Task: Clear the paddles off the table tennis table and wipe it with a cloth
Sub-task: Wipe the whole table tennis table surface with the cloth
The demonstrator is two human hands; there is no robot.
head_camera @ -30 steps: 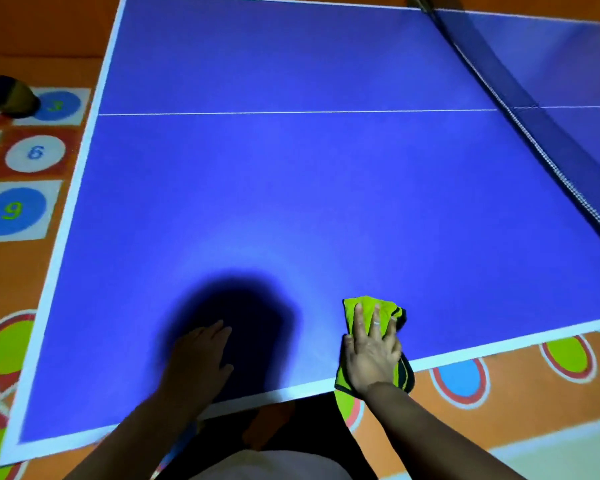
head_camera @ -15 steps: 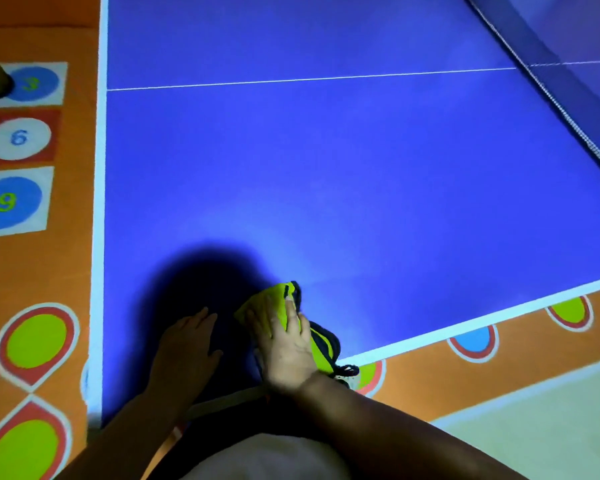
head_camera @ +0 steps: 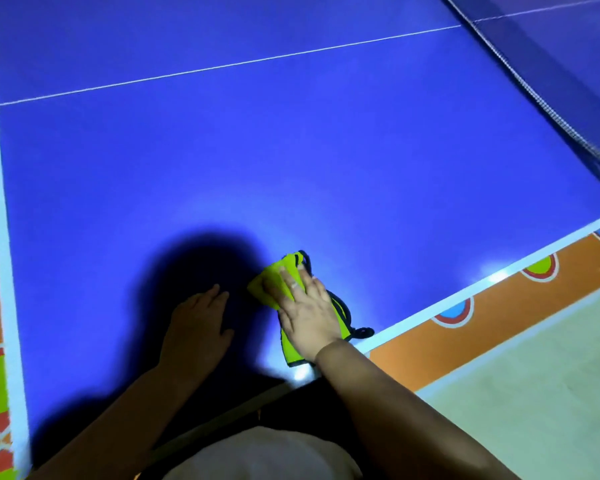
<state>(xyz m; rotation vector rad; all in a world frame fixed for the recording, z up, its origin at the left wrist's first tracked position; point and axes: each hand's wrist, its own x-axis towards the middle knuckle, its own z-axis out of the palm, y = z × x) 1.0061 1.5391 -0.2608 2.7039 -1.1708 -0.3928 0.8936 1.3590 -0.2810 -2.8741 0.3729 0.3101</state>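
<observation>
Cloth [head_camera: 269,284] leftward, nearer L hand [head_camera: 196,323]

Playroom: ping-pong table [head_camera: 291,150] w/ net [head_camera: 548,84], bright patterned floor [head_camera: 430,355].

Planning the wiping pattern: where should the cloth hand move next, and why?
Probably push the right hand, pressed flat on the yellow-green cloth, forward toward the white line: the cloth lies by the near edge, and most of the blue table stretches beyond it.
</observation>
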